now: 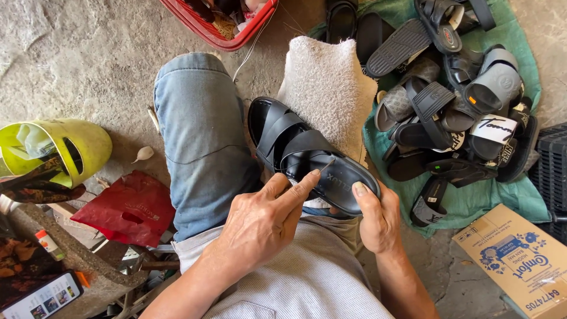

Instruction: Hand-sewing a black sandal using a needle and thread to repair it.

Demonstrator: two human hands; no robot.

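Note:
A black strappy sandal (295,147) lies across my lap, partly on a white towel (331,88) draped over one knee. My left hand (263,221) pinches a thin metal needle (328,165) between thumb and forefinger, its tip at the sandal's footbed near the rear strap. My right hand (378,218) grips the sandal's heel end, thumb on top of the sole. My other knee, in blue jeans (201,136), is just left of the sandal.
A pile of dark sandals (455,100) sits on a green cloth (502,195) at the right. A cardboard box (520,260) and black crate (552,159) lie beyond. A red basket (221,32), yellow-green helmet (65,147), red bag (127,210) and phone (41,298) are around the left.

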